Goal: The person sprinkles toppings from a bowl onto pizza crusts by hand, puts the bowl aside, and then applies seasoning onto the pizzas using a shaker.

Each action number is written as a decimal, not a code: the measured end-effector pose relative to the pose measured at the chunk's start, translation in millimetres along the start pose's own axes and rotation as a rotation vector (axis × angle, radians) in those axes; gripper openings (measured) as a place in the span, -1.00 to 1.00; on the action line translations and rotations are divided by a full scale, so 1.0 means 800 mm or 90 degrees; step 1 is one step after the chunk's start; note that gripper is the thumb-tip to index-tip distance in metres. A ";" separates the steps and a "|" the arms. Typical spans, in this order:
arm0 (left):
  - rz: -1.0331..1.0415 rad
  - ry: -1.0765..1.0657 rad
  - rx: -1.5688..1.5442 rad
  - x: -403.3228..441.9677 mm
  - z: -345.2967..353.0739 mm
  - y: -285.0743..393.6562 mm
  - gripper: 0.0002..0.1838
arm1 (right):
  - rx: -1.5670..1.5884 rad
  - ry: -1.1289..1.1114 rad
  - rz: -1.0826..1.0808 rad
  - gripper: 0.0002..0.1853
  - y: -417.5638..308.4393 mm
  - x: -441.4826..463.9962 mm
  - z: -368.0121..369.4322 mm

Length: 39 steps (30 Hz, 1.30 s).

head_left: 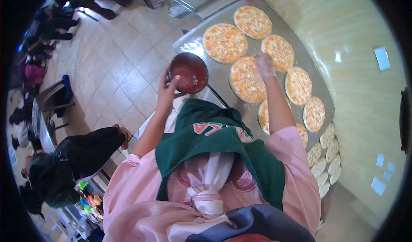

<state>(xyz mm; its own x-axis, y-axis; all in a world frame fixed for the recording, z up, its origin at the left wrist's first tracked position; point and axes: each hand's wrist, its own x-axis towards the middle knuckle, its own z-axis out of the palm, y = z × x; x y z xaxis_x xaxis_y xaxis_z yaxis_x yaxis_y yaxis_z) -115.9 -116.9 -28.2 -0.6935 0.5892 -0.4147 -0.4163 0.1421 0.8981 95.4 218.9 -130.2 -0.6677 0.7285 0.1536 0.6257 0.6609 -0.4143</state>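
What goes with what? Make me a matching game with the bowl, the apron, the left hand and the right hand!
1. Bowl
2. Apron
3. Left hand
4. Right hand

A. in a thin clear glove, at a pizza
B. dark green, with letters on it
C. reddish inside
D. bare, holding something round

Right pairs: 1-C, 2-B, 3-D, 4-A
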 end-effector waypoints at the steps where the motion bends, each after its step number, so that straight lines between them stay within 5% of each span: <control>1: -0.009 0.010 0.025 0.005 -0.007 -0.010 -0.26 | -0.187 0.014 -0.120 -0.82 0.002 -0.008 -0.012; 2: -0.007 0.032 0.050 0.015 -0.019 -0.022 -0.27 | -0.119 0.063 -0.090 -0.79 0.014 -0.014 -0.002; 3: -0.048 0.020 0.063 0.021 -0.028 -0.029 -0.25 | 0.001 -0.092 0.162 -0.79 0.056 0.001 0.023; 4: -0.027 0.053 0.058 0.009 -0.018 -0.012 -0.20 | -0.255 0.058 -0.157 -0.81 0.111 -0.013 0.053; 5: -0.038 0.069 0.052 0.002 -0.012 0.000 -0.18 | 0.006 0.082 0.030 -0.79 0.111 -0.017 0.055; 6: -0.035 0.062 0.010 -0.001 -0.014 -0.002 -0.16 | -0.260 -0.107 0.015 -0.78 0.140 -0.022 0.057; 7: -0.005 -0.007 -0.047 -0.001 -0.020 -0.005 -0.17 | -0.524 0.022 -0.220 -0.81 0.163 -0.041 0.057; 9: -0.016 0.026 -0.012 0.004 -0.017 -0.016 -0.14 | -0.424 -0.100 0.016 -0.83 0.148 -0.059 0.038; 10: 0.015 0.017 -0.018 0.013 -0.020 -0.029 -0.13 | -0.509 -0.101 -0.095 -0.81 0.141 -0.074 0.025; 11: 0.033 0.027 -0.016 0.014 -0.024 -0.026 -0.13 | -0.255 0.038 0.029 -0.79 0.164 -0.090 0.045; 13: 0.022 -0.011 -0.040 0.011 -0.023 -0.013 -0.12 | -0.628 -0.053 -0.201 -0.88 0.101 -0.117 0.001; 15: 0.028 -0.011 -0.030 0.015 -0.019 -0.012 -0.13 | -0.074 -0.143 0.003 -0.84 0.055 -0.131 -0.025; 18: 0.023 -0.032 -0.009 0.018 -0.006 -0.007 -0.13 | 0.138 -0.046 0.084 -0.86 0.022 -0.142 -0.004; 22: 0.015 -0.089 0.003 0.017 0.025 0.001 -0.14 | 0.186 -0.085 0.229 -0.85 -0.038 -0.121 -0.025; 24: 0.010 -0.115 -0.004 0.013 0.037 0.004 -0.15 | 0.129 0.019 0.126 -0.84 -0.078 -0.116 -0.054; 27: 0.014 -0.143 -0.005 0.019 0.054 -0.011 -0.15 | 0.028 -0.011 0.047 -0.85 -0.063 -0.119 -0.048; 32: 0.005 -0.183 0.055 -0.003 0.082 -0.015 -0.12 | 0.132 0.026 -0.061 -0.83 -0.108 -0.133 -0.100; 34: 0.063 -0.201 0.092 0.004 0.106 -0.045 -0.20 | 0.243 0.051 -0.047 -0.83 -0.152 -0.130 -0.111; 36: 0.246 -0.319 0.157 0.010 0.128 -0.072 -0.17 | 0.226 0.051 -0.223 -0.79 -0.179 -0.127 -0.115; 38: 0.105 -0.442 0.111 -0.018 0.146 -0.046 -0.15 | 0.236 0.060 -0.208 -0.74 -0.176 -0.129 -0.099; 39: 0.141 -0.406 0.147 -0.013 0.153 -0.051 -0.15 | 0.240 0.067 -0.242 -0.72 -0.186 -0.133 -0.108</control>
<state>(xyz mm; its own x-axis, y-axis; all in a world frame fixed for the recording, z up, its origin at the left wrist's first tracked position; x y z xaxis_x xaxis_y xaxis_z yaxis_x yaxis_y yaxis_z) -19.2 -31.5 -42.5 -0.2389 0.9642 -0.1153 -0.1213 0.0882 0.9887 108.6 58.9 -7.2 -0.7623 0.4776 0.4368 0.1471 0.7851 -0.6017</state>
